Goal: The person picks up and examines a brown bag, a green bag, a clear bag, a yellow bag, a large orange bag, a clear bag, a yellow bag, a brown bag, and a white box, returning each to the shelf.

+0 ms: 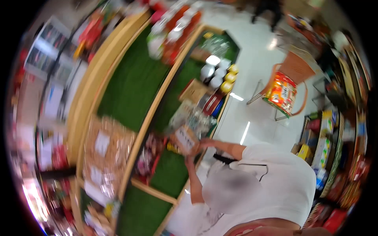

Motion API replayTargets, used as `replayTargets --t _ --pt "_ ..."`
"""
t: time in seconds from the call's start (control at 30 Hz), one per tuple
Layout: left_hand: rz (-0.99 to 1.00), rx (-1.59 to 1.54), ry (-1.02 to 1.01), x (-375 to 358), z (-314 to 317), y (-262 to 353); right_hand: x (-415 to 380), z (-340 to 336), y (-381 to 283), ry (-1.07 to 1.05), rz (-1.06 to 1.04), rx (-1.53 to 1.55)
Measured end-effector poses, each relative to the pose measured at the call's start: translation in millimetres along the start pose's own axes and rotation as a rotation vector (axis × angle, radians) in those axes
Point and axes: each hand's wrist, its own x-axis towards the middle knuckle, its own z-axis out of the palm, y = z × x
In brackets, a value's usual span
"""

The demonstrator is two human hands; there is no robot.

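Observation:
Both my hands are at a brown package (184, 139) with a white printed label, tilted above the green-lined display shelf. My right hand (205, 143) grips its right edge. From below, my left hand (189, 160) holds the near corner, its fingers partly hidden. Behind the package lie clear plastic-wrapped packs (197, 120). A small pile of pink and red packets (149, 155) is at its left. The picture is blurred, so the package's contents cannot be made out.
White jars with yellow lids (228, 80) and a cardboard box (195, 91) stand farther along the shelf. Large brown packs (104, 145) lie beyond a wooden rail (151, 114). Orange-red bottles (177, 35) are at the back. A chair (295, 65) holds a red-orange bag (282, 92).

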Motion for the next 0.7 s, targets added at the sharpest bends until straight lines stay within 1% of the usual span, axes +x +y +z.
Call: replayTargets --t 0.03,0.07,0.1,0.13,0.17,0.2,0.23,0.33,0.37,0.47,0.5,0.6,0.63,0.7 --pt "0.15 -0.003 0.033 5 3 -13 16 18 44 0.114 -0.394 -0.16" --pt "0.232 0.089 -0.004 -7 2 -5 39 34 80 0.3 -0.911 -0.311" --pt "0.113 0.19 0.023 -8 0 -2 -3 7 -8 0.057 -0.749 -0.15" --pt "0.225 -0.007 0.098 -26 15 22 -10 12 -12 0.058 -0.488 0.003" --pt "0.231 -0.012 0.054 -26 11 25 -31 19 -42 0.201 -0.037 0.417" --pt "0.078 -0.039 0.186 -19 14 5 -49 8 -79 0.175 0.207 0.337" --pt "-0.084 -0.065 0.141 -34 15 29 -45 10 -76 0.179 0.243 0.291" --pt "-0.072 -0.083 0.289 -33 17 23 -36 14 -73 0.21 0.399 0.22" --pt "-0.082 -0.09 0.297 -33 16 21 -32 13 -72 0.21 0.41 0.204" --pt "-0.205 -0.063 0.249 -48 16 50 -19 -6 -68 -0.006 0.37 0.303" --pt "-0.23 -0.046 0.231 -46 13 46 -13 -2 -59 0.114 0.43 0.244" --pt "-0.274 -0.015 0.207 -39 12 35 -15 0 -63 0.261 0.282 0.182" --pt "-0.267 -0.017 0.217 -41 14 37 -14 1 -61 0.282 0.244 0.098" --pt "-0.281 0.023 0.213 -46 18 39 -16 0 -59 0.277 0.206 0.053"
